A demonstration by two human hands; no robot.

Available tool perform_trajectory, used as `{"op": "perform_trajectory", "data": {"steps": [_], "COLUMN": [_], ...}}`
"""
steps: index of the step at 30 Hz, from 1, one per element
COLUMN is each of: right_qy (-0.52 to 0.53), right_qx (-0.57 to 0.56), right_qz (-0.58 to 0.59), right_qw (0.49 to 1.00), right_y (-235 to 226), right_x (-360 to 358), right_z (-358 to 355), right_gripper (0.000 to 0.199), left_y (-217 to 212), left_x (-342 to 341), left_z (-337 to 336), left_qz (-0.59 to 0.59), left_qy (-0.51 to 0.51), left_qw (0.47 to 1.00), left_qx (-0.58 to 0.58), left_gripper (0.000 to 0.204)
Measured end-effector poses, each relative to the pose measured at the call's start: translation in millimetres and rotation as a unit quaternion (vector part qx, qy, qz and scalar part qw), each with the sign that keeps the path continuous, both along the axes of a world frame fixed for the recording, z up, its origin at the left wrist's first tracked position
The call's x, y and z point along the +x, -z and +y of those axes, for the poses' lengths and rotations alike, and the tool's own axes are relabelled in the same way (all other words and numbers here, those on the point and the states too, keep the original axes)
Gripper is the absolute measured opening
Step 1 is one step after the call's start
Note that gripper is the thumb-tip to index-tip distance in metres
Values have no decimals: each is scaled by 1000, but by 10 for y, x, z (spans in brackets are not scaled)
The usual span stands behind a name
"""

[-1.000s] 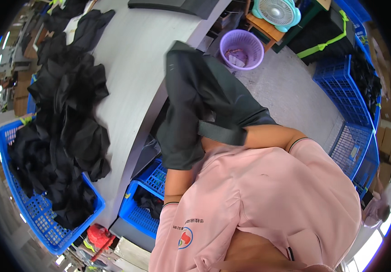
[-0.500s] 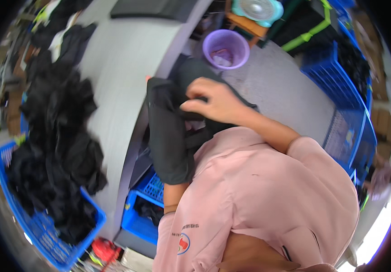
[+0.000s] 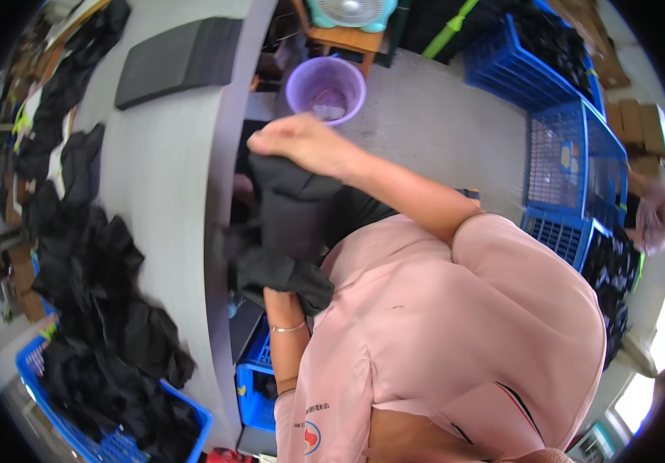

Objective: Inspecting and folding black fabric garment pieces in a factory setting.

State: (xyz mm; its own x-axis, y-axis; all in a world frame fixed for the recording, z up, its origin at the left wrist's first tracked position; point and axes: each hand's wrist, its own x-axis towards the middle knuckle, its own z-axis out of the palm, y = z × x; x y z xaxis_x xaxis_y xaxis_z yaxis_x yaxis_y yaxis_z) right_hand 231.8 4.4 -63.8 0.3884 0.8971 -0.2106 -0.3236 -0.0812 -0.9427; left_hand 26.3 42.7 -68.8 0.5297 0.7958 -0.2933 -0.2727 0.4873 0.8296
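Note:
A dark, black garment (image 3: 294, 224) lies bunched over my left forearm and in front of my body. My left arm, with a thin bracelet at the wrist, runs up into the cloth, which covers most of the hand. A blurred skin-coloured patch at the garment's far left edge may be part of my left hand (image 3: 242, 190); its fingers cannot be made out. Over the garment's upper edge, my right hand (image 3: 302, 145) is closed with the fingers bent together, gripping the cloth.
Along my left runs a long grey table (image 3: 163, 170) with a dark curved pad (image 3: 180, 62) and heaped black garments (image 3: 93, 285). These spill into a blue basket (image 3: 201, 432). Ahead stand a purple bin (image 3: 294, 96) and a fan (image 3: 352, 11); blue crates (image 3: 494, 58) line the right.
My right hand has moved left and closed at the garment's upper edge. The garment, stretched long over my left arm before, is now bunched nearer my body. The view has turned.

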Motion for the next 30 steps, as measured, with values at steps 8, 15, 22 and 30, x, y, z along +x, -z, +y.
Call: {"op": "perform_trajectory", "data": {"steps": [8,15,22,30], "right_qy": [28,-3,-200,-106], "right_qx": [98,136,233,233], "right_qz": [-336,-420,-97,-275], "right_qw": [936,898,947,927], "right_y": [22,-43,-292,-402], "right_x": [-206,-282,-66,-258], "right_z": [-410,-266,-220,1182], "right_gripper": [43,29,21,25], "left_y": [57,54,84,42], "left_x": [-40,-141,-794,-858], "left_z": [37,80,624,609], "left_qz": [-58,-85,-141,8], "left_qy": [5,39,48,-133], "left_qw": [997,992,987,982], "left_qx": [-58,-85,-66,134], "left_gripper": [43,40,38,34]}}
